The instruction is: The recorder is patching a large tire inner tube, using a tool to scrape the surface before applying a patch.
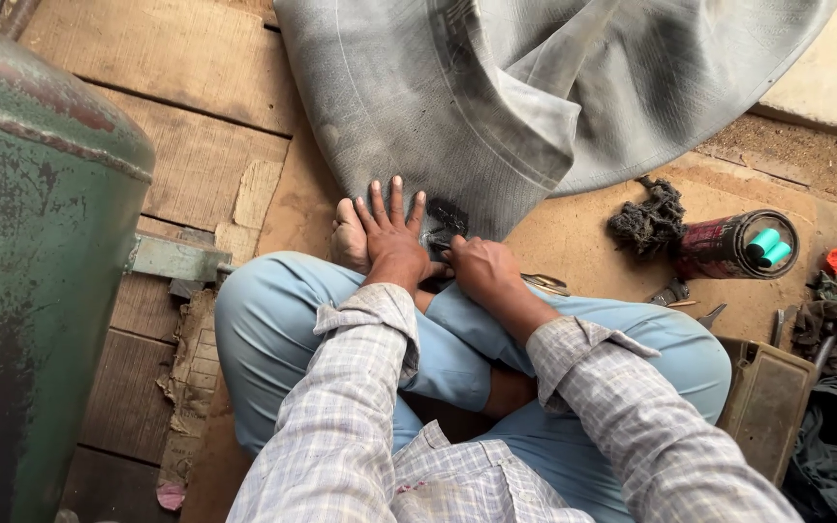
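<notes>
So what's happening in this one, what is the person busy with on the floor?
A person sits cross-legged on a wooden floor with a large grey rubber inner tube spread out in front of them. The left hand lies flat, fingers spread, on the edge of the tube. The right hand presses at a small dark patch on the rubber beside it. A dark canister with a teal cap, a dark rag and a few small tools lie to the right; a green metal tank stands at left.
</notes>
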